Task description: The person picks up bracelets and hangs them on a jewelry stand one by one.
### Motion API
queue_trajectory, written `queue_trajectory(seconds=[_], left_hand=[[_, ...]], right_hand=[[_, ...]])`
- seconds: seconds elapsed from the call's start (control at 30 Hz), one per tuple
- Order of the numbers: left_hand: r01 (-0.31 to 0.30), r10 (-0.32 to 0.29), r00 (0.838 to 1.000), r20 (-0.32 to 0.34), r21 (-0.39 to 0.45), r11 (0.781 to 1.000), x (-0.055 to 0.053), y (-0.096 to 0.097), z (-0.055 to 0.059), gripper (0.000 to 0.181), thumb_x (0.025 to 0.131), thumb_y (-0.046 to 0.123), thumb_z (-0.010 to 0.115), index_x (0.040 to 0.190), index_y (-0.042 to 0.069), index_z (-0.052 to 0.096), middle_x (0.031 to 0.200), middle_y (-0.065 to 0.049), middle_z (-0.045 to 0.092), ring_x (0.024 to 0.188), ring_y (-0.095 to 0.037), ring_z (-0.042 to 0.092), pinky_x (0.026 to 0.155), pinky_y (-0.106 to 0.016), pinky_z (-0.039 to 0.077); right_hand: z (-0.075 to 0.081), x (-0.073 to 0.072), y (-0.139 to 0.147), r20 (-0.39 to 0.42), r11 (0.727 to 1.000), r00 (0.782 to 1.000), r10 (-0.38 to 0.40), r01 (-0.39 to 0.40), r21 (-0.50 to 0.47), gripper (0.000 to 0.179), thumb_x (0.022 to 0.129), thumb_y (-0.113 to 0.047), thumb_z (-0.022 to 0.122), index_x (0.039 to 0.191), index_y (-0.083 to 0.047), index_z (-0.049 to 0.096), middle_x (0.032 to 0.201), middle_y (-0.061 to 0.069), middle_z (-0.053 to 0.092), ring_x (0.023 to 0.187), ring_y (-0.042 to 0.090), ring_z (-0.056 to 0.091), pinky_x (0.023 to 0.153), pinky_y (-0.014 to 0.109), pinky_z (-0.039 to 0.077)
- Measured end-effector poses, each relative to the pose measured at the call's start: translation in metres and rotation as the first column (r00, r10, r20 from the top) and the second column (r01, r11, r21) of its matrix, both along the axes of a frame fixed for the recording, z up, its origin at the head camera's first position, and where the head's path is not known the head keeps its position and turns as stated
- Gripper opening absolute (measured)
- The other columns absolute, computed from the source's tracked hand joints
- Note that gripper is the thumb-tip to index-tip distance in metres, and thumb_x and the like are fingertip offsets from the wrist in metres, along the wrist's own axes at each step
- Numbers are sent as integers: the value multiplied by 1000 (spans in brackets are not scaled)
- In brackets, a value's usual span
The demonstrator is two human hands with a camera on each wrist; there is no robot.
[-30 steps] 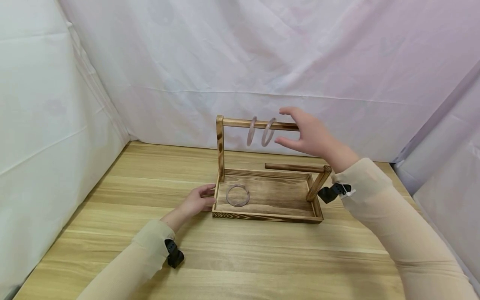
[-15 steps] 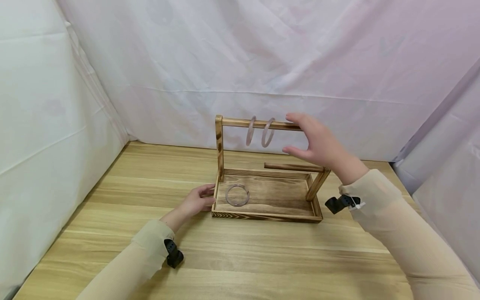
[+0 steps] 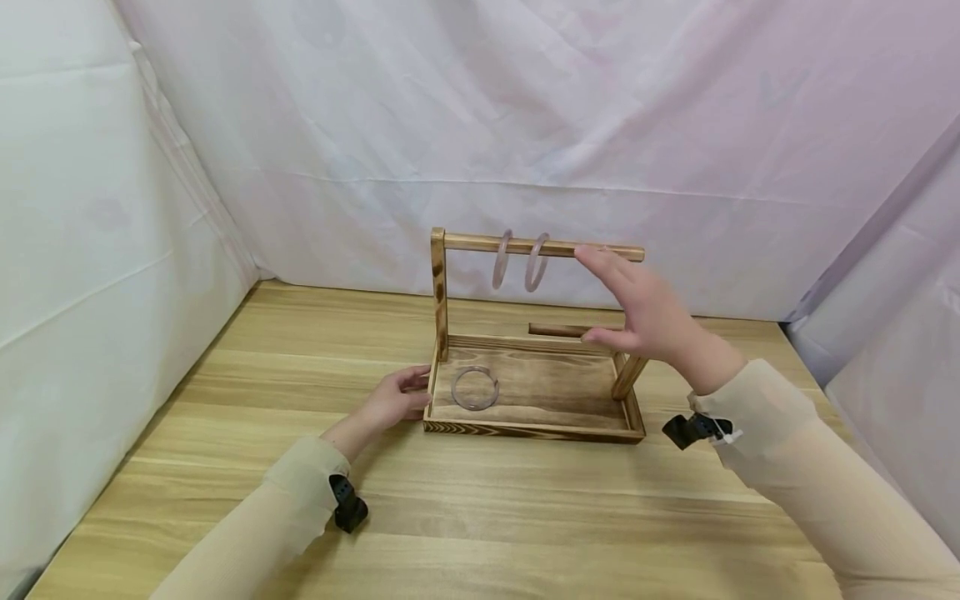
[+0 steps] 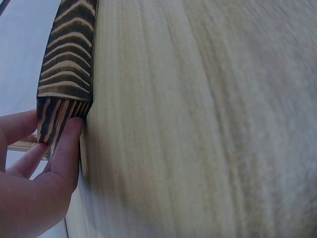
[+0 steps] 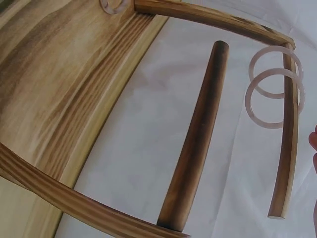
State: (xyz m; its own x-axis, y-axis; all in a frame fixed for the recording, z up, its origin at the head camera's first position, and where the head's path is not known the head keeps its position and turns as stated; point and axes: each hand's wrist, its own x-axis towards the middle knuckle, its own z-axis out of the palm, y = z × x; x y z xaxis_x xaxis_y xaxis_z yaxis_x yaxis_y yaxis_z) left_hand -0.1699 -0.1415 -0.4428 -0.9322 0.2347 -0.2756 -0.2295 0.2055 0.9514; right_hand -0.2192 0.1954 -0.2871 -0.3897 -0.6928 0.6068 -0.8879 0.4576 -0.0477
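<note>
Bangles [image 3: 501, 265], pair of them, hanging on wooden upper bar [image 3: 611, 251]; third bangle [image 3: 474, 408] flat in tray [image 3: 562, 385]. Right hand [image 3: 651, 312] empty, fingers spread near bar; left hand [image 3: 390, 402] loose-fingered, touching tray's end.

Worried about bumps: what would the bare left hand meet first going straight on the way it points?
The left end wall of the brown wooden rectangular tray; the left hand appears to touch it with its thumb, so no gap shows.

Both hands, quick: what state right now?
Left hand: open, touching the left end of the tray.
Right hand: open, holding nothing, near the upper bar.
</note>
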Motion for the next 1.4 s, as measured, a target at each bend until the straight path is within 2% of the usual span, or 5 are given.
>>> queue_trajectory(seconds=[0.3, 0.53, 0.97, 1.1, 1.4], left_hand=[[11, -11, 1000, -7, 22, 1000, 0, 0, 1, 56, 91, -6, 48, 142, -9, 26, 137, -35, 38, 118, -45, 51, 92, -45, 53], [17, -17, 1000, -8, 7, 1000, 1, -1, 1, 56, 91, -6, 48, 142, -9, 26, 137, -35, 39, 118, -45, 50, 92, -45, 53], [25, -25, 1000, -14, 7, 1000, 0, 0, 1, 56, 91, -5, 48, 143, -9, 26, 137, -35, 38, 118, -45, 50, 93, -45, 53], [22, -22, 1000, -9, 15, 1000, 0, -1, 1, 56, 91, -5, 48, 143, -8, 26, 138, -34, 38, 118, -44, 50, 93, -45, 53], [22, -22, 1000, -9, 1, 1000, 0, 0, 1, 56, 92, -4, 48, 143, -7, 26, 138, -34, 38, 118, -44, 51, 92, -45, 53]], right_hand=[[-14, 8, 0, -46, 997, 995, 83, -84, -2, 85, 88, -66, 39, 135, 5, 41, 129, 25, 52, 114, 40, 52, 109, 43, 37], [-23, 11, 1, -33, 992, 991, 128, -128, -14, 85, 89, -63, 42, 133, 9, 42, 126, 28, 53, 113, 41, 51, 119, 24, 20], [-44, 18, 0, 6, 982, 985, 173, -173, 71, 84, 88, -62, 44, 136, 6, 41, 131, 23, 50, 118, 37, 50, 117, 29, 28], [-50, 21, -2, 18, 982, 988, 156, -157, 102, 84, 87, -64, 45, 136, 4, 42, 132, 20, 51, 119, 36, 51, 107, 40, 41], [-60, 24, -8, 28, 979, 987, 159, -161, 126, 83, 87, -64, 44, 131, 6, 46, 130, 20, 52, 117, 34, 52, 94, 48, 49]])
